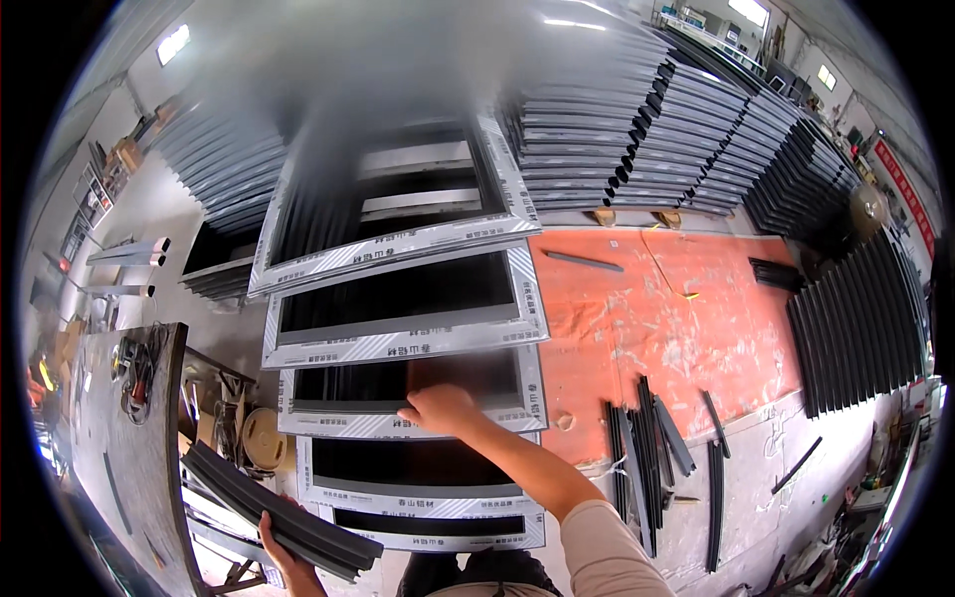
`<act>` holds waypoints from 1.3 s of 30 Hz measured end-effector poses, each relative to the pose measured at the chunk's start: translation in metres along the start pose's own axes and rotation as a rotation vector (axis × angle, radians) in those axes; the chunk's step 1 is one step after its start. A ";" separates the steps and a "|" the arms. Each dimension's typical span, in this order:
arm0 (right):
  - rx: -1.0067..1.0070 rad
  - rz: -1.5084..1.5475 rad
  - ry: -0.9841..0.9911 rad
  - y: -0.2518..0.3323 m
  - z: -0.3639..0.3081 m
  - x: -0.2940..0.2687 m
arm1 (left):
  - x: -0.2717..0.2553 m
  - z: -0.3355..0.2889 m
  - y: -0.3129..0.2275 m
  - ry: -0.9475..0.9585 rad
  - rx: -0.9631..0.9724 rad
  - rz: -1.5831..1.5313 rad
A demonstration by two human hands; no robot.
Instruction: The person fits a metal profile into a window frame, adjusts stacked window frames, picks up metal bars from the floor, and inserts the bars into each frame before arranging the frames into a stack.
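Dark grooved bar point(279, 509) is held slanted in left hand point(286, 559), at left of stacked frames point(338, 422); fingers are closed on bar, partly hidden beneath it. Right hand point(444, 410) is placed over lower edge of middle frame; fingers are curled, whether anything is pinched cannot be told. Tools point(139, 383) are left on table point(149, 478). Loose bars point(672, 436) are laid partly on orange sheet point(686, 338).

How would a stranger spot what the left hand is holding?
Find the row of pale-edged frames in the middle. At its near end, on the left, is a long dark grooved bar. Unlike the loose bars on the floor at right, it's held in the left hand.
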State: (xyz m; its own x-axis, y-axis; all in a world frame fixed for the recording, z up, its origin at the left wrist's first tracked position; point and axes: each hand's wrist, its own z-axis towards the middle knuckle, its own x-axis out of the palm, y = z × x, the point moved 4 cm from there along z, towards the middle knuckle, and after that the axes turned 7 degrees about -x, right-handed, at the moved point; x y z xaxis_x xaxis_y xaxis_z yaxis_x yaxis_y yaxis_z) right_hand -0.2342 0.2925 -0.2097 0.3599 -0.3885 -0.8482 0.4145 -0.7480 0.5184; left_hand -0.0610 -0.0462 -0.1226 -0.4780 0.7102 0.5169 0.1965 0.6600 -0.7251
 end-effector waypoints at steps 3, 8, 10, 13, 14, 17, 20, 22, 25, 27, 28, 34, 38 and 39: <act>-0.014 -0.014 -0.009 -0.002 0.000 0.002 | -0.003 0.000 0.002 -0.052 -0.006 -0.027; 0.009 0.023 0.002 -0.001 -0.001 0.003 | -0.009 -0.001 -0.003 -0.029 0.014 -0.014; 0.007 0.040 0.028 0.000 -0.002 0.002 | -0.009 -0.005 -0.005 -0.055 0.023 -0.018; 0.004 0.060 -0.016 -0.008 -0.003 -0.002 | -0.022 0.002 -0.005 -0.055 0.025 0.011; 0.006 0.063 -0.025 -0.002 -0.005 -0.016 | -0.028 0.003 -0.005 -0.040 0.010 0.016; -0.040 -0.058 -0.184 0.016 -0.005 -0.044 | -0.038 -0.002 -0.003 -0.107 0.018 -0.090; -0.160 -0.108 -0.374 0.063 -0.023 -0.072 | -0.055 -0.007 -0.007 -0.097 0.000 -0.016; -0.224 -0.008 -0.381 0.098 -0.052 -0.073 | -0.074 -0.006 -0.010 -0.149 0.008 -0.102; -0.166 0.165 -0.174 0.114 -0.098 -0.020 | -0.073 -0.009 -0.022 -0.139 0.058 -0.084; -0.103 0.223 -0.020 0.121 -0.139 0.028 | -0.100 -0.006 -0.032 -0.099 0.085 -0.117; -0.082 0.241 0.074 0.123 -0.159 0.053 | -0.111 -0.008 -0.038 -0.138 0.115 -0.147; 0.079 0.191 0.030 0.098 -0.219 0.160 | -0.150 -0.020 -0.069 -0.167 0.202 -0.105; 0.173 0.057 0.030 0.086 -0.189 0.204 | -0.164 -0.028 -0.072 -0.265 0.212 -0.118; 0.099 -0.011 -0.078 0.082 -0.186 0.226 | -0.162 -0.029 -0.070 -0.268 0.208 -0.111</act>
State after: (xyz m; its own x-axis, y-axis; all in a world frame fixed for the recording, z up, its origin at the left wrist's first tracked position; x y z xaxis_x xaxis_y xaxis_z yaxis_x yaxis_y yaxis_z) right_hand 0.0367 0.2430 -0.3387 0.2881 -0.4181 -0.8615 0.3320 -0.8003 0.4994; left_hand 0.0275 -0.2005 -0.1421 -0.6994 0.5296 0.4800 -0.0342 0.6460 -0.7626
